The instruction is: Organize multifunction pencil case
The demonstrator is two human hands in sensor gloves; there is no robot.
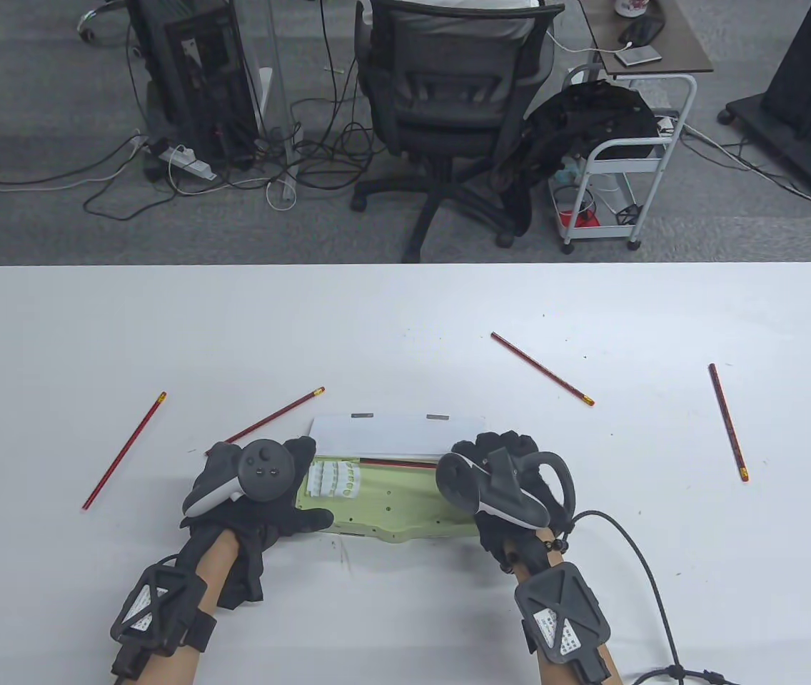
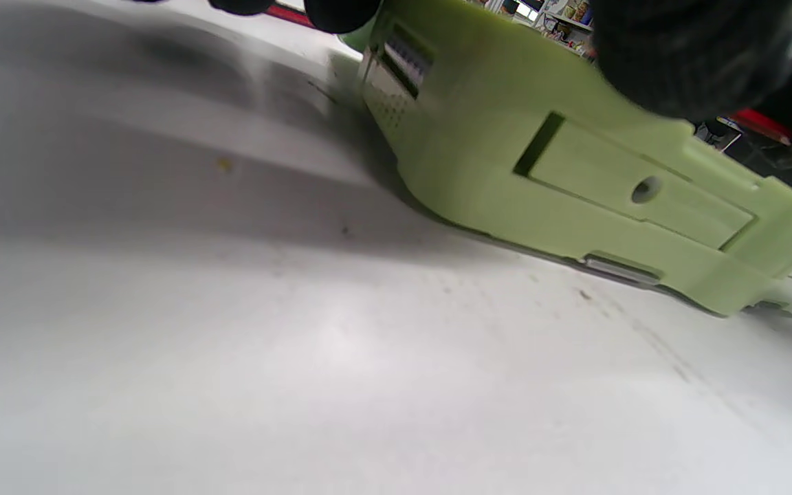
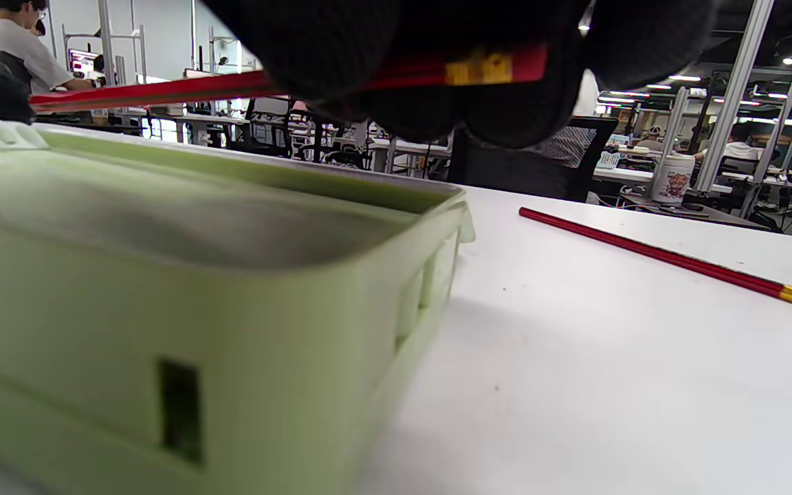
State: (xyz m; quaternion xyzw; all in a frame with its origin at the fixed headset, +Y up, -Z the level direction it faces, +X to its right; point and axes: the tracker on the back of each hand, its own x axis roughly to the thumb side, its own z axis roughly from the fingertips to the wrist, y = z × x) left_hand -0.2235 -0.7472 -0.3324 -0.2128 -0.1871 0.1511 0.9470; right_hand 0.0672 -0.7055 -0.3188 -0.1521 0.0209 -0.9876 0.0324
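Observation:
The light green pencil case lies with its white lid raised at the far side, near the table's front edge. A white ribbed holder sits inside at its left end. My left hand grips the case's left end, fingers on the far side and thumb along the near edge. In the left wrist view a fingertip presses on the case. My right hand pinches the gold-banded end of a red pencil that lies lengthwise just over the case's far side. The right wrist view shows this pencil above the case.
Several more red pencils lie loose on the white table: two to the left, one right of centre, one far right. A cable trails from my right wrist. An office chair and a cart stand beyond the table.

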